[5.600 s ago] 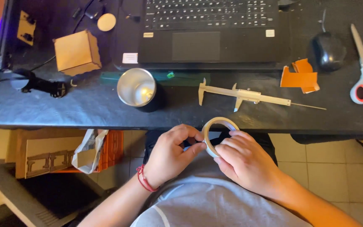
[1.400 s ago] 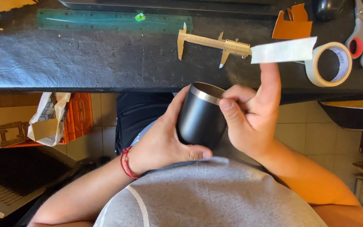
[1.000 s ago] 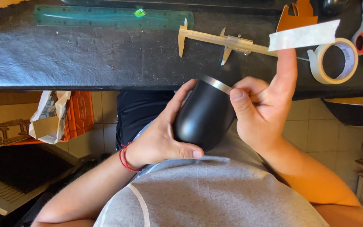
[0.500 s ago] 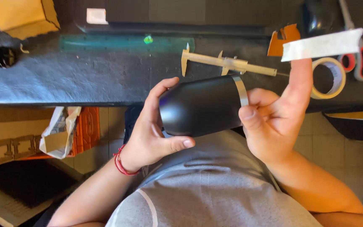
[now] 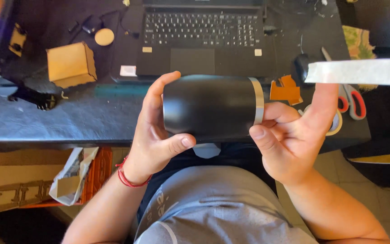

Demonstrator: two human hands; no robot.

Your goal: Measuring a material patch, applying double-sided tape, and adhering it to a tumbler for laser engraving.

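black tumbler [image 5: 208, 108] held sideways in front of the chest, just off the near edge of the bench [image 5: 46, 122]; matte, smooth, cylindrical, with a bright metal band at the rim on the right end. inside not visible. left hand [image 5: 156, 131] wrapped around the base end, grip closed on it, thumb under, fingers over the top. right hand [image 5: 290, 140] pinching the rim end with thumb and curled fingers, index finger raised, a pale strip of masking tape [image 5: 350, 72] stuck across its tip, flat and papery. red cord on the left wrist.

behind on the bench: tape roll [image 5: 335, 124] mostly hidden by the right hand, red-handled scissors [image 5: 348, 97] near the right edge, orange cardboard scrap [image 5: 286, 90], open laptop [image 5: 204, 38] at the far edge, small plywood box [image 5: 71, 64] toward the far left corner.
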